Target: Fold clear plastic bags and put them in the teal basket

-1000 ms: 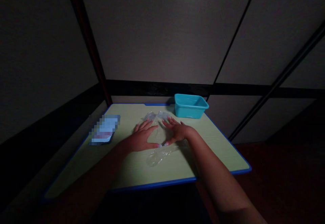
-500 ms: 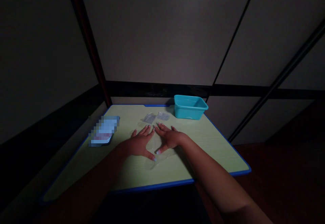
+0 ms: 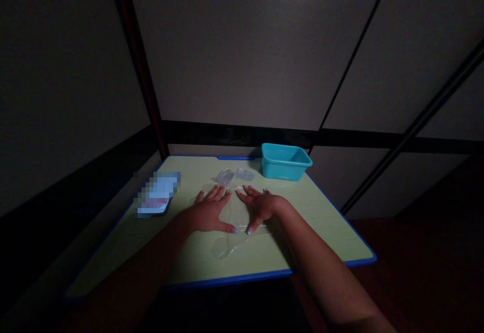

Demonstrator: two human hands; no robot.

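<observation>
A thin, see-through piece of plastic film (image 3: 238, 217) lies flat on the table; whether it is a bag or a glove I cannot make out. My left hand (image 3: 209, 214) rests palm down on its left part, fingers spread. On the right part lies my right hand (image 3: 262, 207), also palm down with the fingers apart. A narrow gap separates the two thumbs, and the film shows between them. Just beyond the fingertips are two small folded clear plastic pieces, a left piece (image 3: 224, 176) and a right piece (image 3: 245, 174).
A turquoise plastic basin (image 3: 286, 170) stands at the back right of the table (image 3: 317, 227), which has a blue rim. Toward the left edge is a phone-like device (image 3: 157, 197) with a lit, blurred screen. A panelled wall (image 3: 238, 61) rises behind the table.
My right hand has slid a little to the right, away from my left hand. The gap between the thumbs has widened, exposing more of the film. The view has shifted slightly.
</observation>
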